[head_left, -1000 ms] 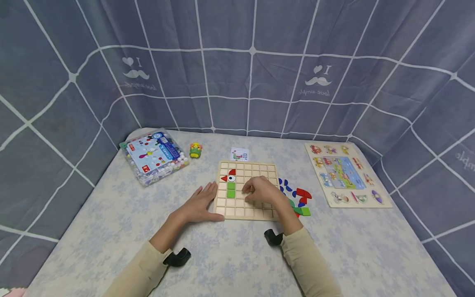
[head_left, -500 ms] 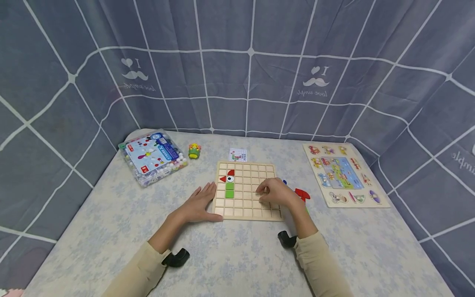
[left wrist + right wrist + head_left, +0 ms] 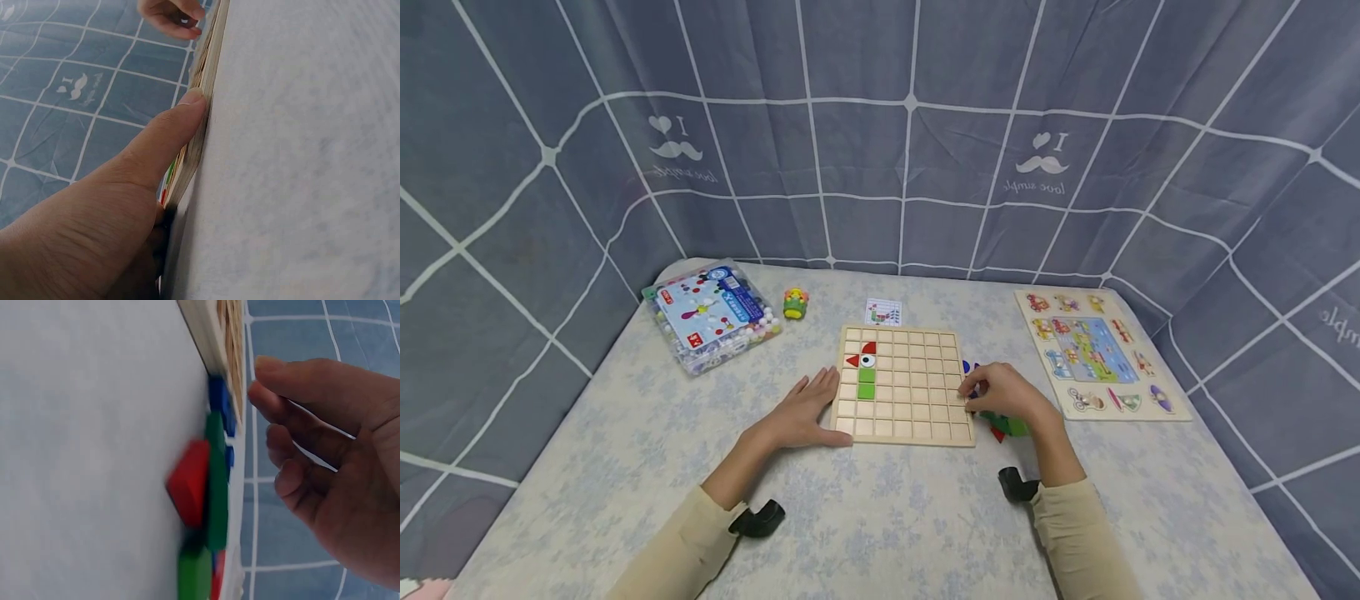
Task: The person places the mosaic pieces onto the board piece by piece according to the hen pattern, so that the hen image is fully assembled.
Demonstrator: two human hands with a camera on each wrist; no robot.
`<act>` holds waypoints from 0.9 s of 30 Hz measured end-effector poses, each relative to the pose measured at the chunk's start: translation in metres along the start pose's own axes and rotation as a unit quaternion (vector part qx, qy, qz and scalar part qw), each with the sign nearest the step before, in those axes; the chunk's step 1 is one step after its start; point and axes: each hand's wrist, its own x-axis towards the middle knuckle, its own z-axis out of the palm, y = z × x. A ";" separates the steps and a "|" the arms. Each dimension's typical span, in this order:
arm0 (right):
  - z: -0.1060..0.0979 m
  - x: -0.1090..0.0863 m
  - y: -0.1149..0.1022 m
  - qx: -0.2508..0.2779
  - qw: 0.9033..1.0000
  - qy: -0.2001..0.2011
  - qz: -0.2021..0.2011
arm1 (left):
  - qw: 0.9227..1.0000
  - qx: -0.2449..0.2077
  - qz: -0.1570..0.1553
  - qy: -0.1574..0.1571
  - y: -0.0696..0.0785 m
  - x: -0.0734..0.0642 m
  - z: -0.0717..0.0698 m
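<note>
A wooden grid board [image 3: 917,383] lies on the table, with a red quarter-round, a red triangle, a round eye piece [image 3: 867,361] and two green squares [image 3: 867,382] in its left part. My left hand [image 3: 801,414] rests at the board's near left corner, fingers straight along the left side and thumb at the front edge [image 3: 197,125]. Over the board's right edge hovers my right hand [image 3: 1003,390], fingers loosely bent, with nothing showing between the fingertips in the right wrist view. Beneath it lie loose pieces: red [image 3: 190,481], dark green [image 3: 217,494], light green [image 3: 194,572] and blue [image 3: 218,394].
A small pattern card [image 3: 883,312] lies behind the board. At the back left are a clear box of coloured beads [image 3: 711,312] and a little yellow-green figure [image 3: 795,303]. A picture puzzle board [image 3: 1101,354] lies to the right. A grey-blue curtain [image 3: 865,150] surrounds the table.
My right hand has moved rightward from over the middle of the board to its right edge, above the loose pieces. My left hand and the pieces on the board have stayed in place.
</note>
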 end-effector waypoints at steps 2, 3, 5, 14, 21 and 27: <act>-0.004 -0.003 0.005 0.007 1.000 -0.004 0.005 | 1.000 -0.002 0.001 0.000 0.001 0.000 0.000; -0.005 -0.004 0.007 0.011 1.000 -0.007 0.008 | 1.000 -0.003 0.001 0.000 0.001 0.000 0.000; -0.008 -0.007 0.011 0.016 1.000 -0.016 0.012 | 1.000 -0.006 0.001 0.000 0.002 0.000 -0.001; -0.008 -0.008 0.020 0.011 0.999 -0.034 0.024 | 1.000 -0.005 0.004 0.002 0.003 -0.001 -0.002; -0.008 -0.006 0.023 -0.010 0.997 -0.003 0.071 | 1.000 -0.009 0.000 -0.002 0.005 -0.001 -0.003; -0.010 -0.006 0.025 -0.013 0.997 0.007 0.082 | 1.000 -0.010 -0.002 -0.004 0.005 -0.002 -0.004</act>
